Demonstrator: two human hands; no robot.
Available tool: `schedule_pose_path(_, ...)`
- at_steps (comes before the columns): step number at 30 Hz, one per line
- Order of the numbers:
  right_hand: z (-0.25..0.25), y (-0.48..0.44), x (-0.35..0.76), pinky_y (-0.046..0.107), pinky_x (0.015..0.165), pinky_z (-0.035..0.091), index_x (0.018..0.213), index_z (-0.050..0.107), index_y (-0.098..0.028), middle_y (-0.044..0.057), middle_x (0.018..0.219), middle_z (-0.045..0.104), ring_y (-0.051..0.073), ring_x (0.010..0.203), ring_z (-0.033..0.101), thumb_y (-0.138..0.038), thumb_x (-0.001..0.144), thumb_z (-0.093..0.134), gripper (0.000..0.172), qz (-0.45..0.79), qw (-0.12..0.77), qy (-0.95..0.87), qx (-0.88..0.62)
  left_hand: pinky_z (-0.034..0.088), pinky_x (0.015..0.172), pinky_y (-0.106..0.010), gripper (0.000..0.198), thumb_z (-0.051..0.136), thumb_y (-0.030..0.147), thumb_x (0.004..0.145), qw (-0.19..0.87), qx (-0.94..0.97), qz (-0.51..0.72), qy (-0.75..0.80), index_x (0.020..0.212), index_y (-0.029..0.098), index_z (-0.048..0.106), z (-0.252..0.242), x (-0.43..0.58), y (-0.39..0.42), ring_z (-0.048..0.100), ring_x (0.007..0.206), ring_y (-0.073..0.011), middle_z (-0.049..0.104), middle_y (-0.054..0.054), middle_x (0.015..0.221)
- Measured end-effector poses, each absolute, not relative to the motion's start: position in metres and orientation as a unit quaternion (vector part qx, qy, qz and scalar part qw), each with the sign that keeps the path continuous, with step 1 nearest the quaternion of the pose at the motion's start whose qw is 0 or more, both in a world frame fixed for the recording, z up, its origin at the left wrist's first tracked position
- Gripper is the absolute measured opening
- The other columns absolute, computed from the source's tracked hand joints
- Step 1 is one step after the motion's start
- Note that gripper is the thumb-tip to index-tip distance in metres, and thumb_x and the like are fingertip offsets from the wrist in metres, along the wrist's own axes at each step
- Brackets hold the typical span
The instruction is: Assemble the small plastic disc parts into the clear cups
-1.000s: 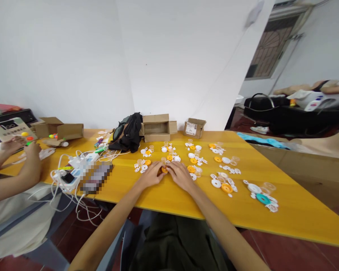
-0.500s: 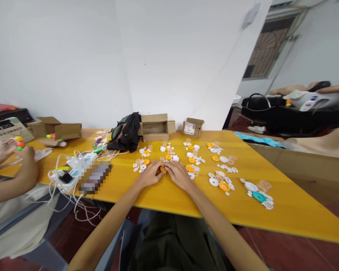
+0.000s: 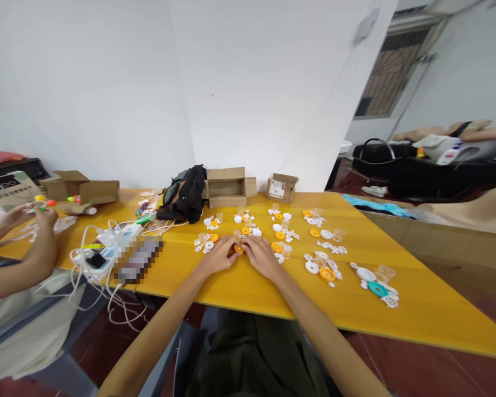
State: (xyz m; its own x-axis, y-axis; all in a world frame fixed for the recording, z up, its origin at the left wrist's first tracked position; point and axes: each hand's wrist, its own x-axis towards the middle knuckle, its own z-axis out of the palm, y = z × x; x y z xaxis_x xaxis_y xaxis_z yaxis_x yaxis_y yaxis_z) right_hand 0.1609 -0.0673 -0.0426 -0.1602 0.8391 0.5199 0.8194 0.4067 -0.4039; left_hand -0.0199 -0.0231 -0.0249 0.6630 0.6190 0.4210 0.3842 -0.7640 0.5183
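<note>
Between my fingers is a small orange round plastic piece, low over the table. My left hand has its fingers closed on the piece from the left. From the right, my right hand grips the same piece with thumb and fingertips. The fingers hide much of it. Around my hands lie sets of parts: a white disc, an orange ring and a clear cup. To the right are a larger orange ring and a teal ring, with small white cut-out pieces beside them.
A power strip with tangled white cables and a blurred phone-like item lie left. Behind are a black bag, an open cardboard box and a smaller box. At far left, a co-worker's hands hold colourful pieces.
My hands stay in nearly the same place on the orange piece. The co-worker's hands at the left have shifted, moving their coloured pieces rightward. The view has turned very slightly.
</note>
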Motion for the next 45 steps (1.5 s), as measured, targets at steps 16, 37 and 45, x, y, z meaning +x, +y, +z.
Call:
schedule_pose_path(16,-0.045,-0.067,0.160,0.035,0.085,0.046,0.092,0.064,-0.024,0.008,0.099,0.070,0.024,0.098,0.063,-0.021,0.099,0.047,0.019,-0.026,0.337,-0.764,-0.550,0.050,0.096,-0.039,0.012,0.060,0.019,0.089,0.193,0.892,0.300,0.279,0.100,0.023,0.062,-0.024,-0.019,-0.023,0.063,0.099,-0.0236,0.067,-0.005,0.101)
schedule_pose_path(37,-0.048,-0.059,0.170,0.036,0.083,0.048,0.094,0.065,-0.023,0.008,0.096,0.070,0.026,0.092,0.063,-0.013,0.094,0.045,0.022,-0.040,0.415,-0.664,-0.621,0.049,0.099,-0.039,0.018,0.061,0.022,0.090,0.182,0.874,0.325,0.312,0.108,0.024,0.061,-0.022,-0.021,-0.024,0.061,0.107,-0.0244,0.065,-0.005,0.107)
schedule_pose_path(45,-0.051,-0.060,0.165,0.038,0.083,0.045,0.099,0.066,-0.024,0.011,0.104,0.069,0.028,0.101,0.061,-0.019,0.094,0.054,0.014,-0.072,0.323,-0.704,-0.628,0.048,0.100,-0.039,0.019,0.056,0.018,0.090,0.159,0.850,0.376,0.334,0.107,0.024,0.062,-0.014,-0.006,-0.001,0.059,0.109,-0.0239,0.063,-0.006,0.109)
